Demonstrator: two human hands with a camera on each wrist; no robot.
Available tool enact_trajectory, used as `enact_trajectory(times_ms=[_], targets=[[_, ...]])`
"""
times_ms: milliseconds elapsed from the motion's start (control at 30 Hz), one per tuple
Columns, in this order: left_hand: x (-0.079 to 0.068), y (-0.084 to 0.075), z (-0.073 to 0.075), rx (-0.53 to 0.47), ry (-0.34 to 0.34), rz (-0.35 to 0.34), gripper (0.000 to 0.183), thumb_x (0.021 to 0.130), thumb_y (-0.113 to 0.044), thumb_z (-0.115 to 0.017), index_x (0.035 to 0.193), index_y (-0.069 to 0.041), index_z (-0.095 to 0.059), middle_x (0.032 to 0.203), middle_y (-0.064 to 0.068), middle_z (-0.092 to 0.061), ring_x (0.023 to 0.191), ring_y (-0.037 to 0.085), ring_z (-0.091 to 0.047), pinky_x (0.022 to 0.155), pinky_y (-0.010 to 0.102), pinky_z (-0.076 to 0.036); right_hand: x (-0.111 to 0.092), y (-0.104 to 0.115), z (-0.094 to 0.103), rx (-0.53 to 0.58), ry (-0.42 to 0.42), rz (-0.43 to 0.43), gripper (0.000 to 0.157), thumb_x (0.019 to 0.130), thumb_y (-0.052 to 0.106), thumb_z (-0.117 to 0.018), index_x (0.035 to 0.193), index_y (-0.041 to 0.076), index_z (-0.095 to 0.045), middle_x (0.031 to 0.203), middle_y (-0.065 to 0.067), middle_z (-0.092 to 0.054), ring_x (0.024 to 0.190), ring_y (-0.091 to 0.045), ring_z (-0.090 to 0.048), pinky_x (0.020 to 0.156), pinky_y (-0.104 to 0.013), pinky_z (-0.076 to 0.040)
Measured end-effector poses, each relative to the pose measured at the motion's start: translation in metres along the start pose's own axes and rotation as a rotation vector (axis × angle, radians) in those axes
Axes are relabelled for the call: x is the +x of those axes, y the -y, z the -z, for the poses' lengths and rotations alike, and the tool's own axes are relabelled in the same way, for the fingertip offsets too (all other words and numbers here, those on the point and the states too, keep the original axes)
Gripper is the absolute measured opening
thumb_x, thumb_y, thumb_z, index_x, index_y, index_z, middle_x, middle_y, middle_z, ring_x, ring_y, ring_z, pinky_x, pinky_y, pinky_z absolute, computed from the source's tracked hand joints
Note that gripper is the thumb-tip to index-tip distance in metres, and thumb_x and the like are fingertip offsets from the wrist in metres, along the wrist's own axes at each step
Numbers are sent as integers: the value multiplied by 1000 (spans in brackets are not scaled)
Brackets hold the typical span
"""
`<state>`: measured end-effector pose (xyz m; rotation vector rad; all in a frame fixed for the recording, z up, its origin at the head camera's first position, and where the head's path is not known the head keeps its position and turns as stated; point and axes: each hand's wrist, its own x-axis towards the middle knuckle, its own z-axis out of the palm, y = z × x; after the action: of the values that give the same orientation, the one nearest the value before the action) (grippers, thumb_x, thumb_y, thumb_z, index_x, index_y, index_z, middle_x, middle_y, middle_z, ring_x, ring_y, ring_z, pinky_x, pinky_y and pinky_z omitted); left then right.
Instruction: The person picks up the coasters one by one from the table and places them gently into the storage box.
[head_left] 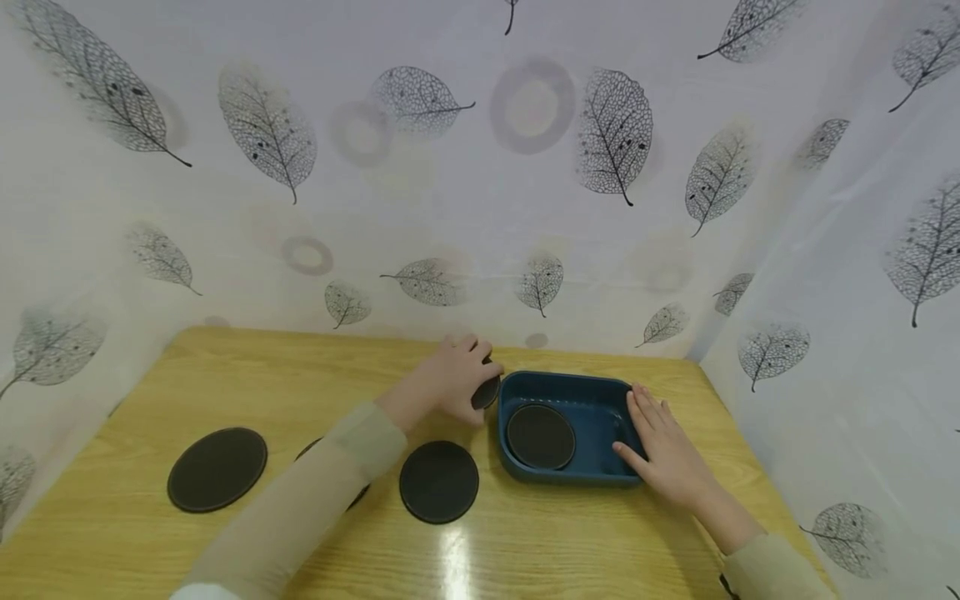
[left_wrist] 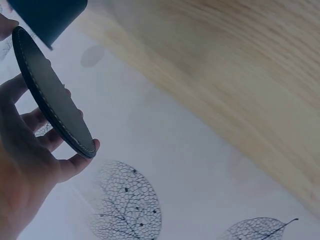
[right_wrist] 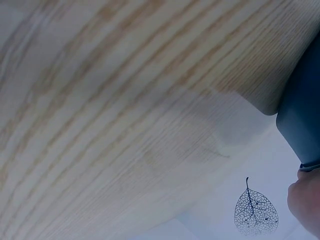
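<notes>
My left hand grips a thin black round coaster, tilted on edge just left of the blue rectangular tray. In the left wrist view, fingers spread behind the coaster and a thumb meets its upper edge; pale stitching runs round the rim. Inside the tray, another black coaster lies flat at the left end. My right hand rests on the tray's right rim with fingers extended, the thumb reaching over the inside. The right wrist view catches only a fingertip by the tray's wall.
More black coasters lie flat on the wooden table: one in front of the tray, one at far left, and one mostly hidden under the left forearm. A leaf-patterned curtain borders the table's back and sides.
</notes>
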<state>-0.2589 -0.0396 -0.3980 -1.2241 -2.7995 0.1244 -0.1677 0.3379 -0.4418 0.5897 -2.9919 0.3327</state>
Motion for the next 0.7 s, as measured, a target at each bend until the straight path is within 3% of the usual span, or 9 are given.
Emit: enact_trajectory(times_ms=[367,700], targets=[[13,-22,19,25,20,-82,76,87,-62,-71,153,-29,-53,150,10,-51,131,30,-49,102,54,-47,1,0,-1,-11,-8,4,86,106,42,-61,163,-11,-26,173,-32,-20,162,-48,-19,136,-44,2],[34,-55,17,73,37,-152,75,92,-64,-65,158,-33,-47,155,6,-48,138,26,-46,104,51,-45,0,1,0,-4,-4,-4,86,106,42,-62,163,-11,-26,174,-30,-19,162,-48,-19,136,-51,-3]])
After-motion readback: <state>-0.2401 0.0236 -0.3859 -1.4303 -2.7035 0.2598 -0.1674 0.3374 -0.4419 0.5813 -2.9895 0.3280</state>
